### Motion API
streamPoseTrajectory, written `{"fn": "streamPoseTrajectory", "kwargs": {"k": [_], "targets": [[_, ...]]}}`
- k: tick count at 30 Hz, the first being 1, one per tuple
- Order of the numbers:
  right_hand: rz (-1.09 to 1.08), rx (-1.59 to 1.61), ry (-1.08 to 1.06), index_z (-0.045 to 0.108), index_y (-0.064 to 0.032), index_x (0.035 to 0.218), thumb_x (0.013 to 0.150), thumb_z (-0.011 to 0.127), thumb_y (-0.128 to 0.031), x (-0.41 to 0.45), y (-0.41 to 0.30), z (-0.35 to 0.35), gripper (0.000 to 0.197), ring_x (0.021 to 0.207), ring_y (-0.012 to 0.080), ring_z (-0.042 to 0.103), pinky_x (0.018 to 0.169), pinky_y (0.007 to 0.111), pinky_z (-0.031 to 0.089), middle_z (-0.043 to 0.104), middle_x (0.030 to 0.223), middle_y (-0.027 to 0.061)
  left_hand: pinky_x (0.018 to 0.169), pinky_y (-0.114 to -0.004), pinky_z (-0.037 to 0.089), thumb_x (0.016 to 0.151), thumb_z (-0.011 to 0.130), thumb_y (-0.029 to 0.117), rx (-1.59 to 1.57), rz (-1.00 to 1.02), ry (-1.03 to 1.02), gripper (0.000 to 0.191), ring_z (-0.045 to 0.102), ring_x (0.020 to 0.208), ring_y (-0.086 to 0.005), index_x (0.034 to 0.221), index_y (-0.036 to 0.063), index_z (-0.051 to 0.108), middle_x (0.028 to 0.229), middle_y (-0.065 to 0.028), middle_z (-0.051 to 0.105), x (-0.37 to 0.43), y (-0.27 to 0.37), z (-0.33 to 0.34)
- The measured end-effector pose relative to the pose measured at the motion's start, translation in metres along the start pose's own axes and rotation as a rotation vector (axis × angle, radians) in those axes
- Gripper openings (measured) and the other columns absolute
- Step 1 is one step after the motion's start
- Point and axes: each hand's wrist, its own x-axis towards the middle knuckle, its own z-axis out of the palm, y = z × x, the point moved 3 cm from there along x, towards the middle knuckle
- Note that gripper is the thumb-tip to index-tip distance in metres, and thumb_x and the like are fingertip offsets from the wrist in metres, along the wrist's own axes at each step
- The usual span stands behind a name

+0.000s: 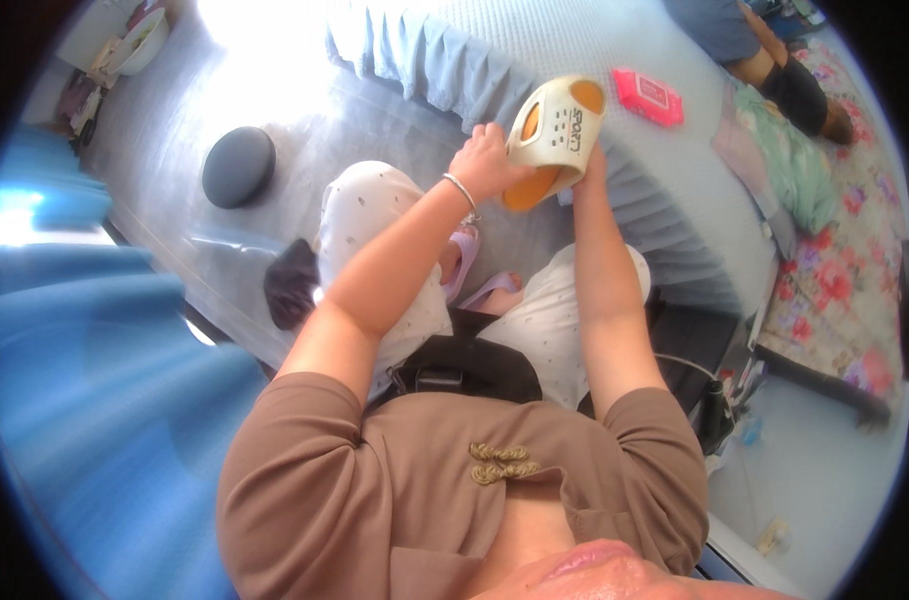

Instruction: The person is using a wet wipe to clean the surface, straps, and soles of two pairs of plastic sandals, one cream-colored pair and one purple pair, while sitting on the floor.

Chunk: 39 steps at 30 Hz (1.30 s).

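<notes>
A cream slide sandal (555, 135) with an orange lining and dark lettering is held up in front of my knees. My left hand (492, 161), with a silver bangle at the wrist, grips its left side near the sole. On the opposite side my right hand (594, 166) holds it too, with most of the fingers hidden behind the sandal. Beneath my hands, my feet wear purple slippers (465, 259) on the grey floor (297, 97).
A bed (484, 37) with a pale blue frilled cover lies ahead and right, bearing a pink wipes pack (649, 97). Another person's leg (788, 82) rests by floral bedding (829, 277). A round black stool (239, 166) stands left; blue curtains (71, 315) hang nearby.
</notes>
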Motion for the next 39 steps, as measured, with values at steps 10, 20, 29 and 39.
{"fn": "streamPoseTrajectory", "kwargs": {"k": [10,20,29,39], "targets": [[0.026,-0.004,-0.080,0.052,-0.0003,0.132,0.102,0.048,-0.022,-0.018,-0.002,0.050,0.037,0.105,0.0234,0.065,0.088,0.036,0.055,0.063,0.122,0.0114,0.094,-0.042,0.049,0.076,0.074,0.045,-0.246,-0.086,0.102,0.079,0.061,0.111,-0.0420,0.126,-0.0085,0.044,0.117,-0.0303,0.062,0.009,-0.013,0.006],[-0.033,0.106,-0.079,0.052,0.0028,0.134,0.103,0.046,-0.035,-0.002,0.000,0.032,0.050,0.118,0.0267,0.058,0.104,0.039,0.041,0.062,0.126,0.0171,0.077,-0.036,0.053,0.092,0.061,0.018,-1.327,-0.264,0.139,0.035,0.067,0.090,-0.0261,0.116,-0.0085,0.059,0.103,-0.0151,0.067,0.032,-0.032,0.021],[-0.482,-0.633,-0.330,0.028,0.0014,0.146,0.105,0.040,-0.030,-0.047,0.004,0.088,0.053,0.135,0.0267,0.036,0.113,0.038,0.027,0.040,0.144,0.0175,0.067,-0.033,0.056,0.097,0.053,0.018,-1.339,-0.206,0.017,0.026,0.068,0.078,-0.0210,0.108,-0.0037,0.063,0.094,-0.0119,0.069,0.037,-0.039,0.030],[-0.594,-0.738,-0.410,0.010,0.0002,0.154,0.106,0.036,-0.027,-0.047,0.001,0.090,0.060,0.146,0.0260,0.022,0.119,0.039,0.017,0.026,0.156,0.0172,0.072,-0.032,0.055,0.096,0.055,0.014,-1.354,-0.204,0.082,0.023,0.067,0.080,-0.0214,0.110,-0.0033,0.062,0.096,-0.0120,0.068,0.037,-0.037,0.022]]}}
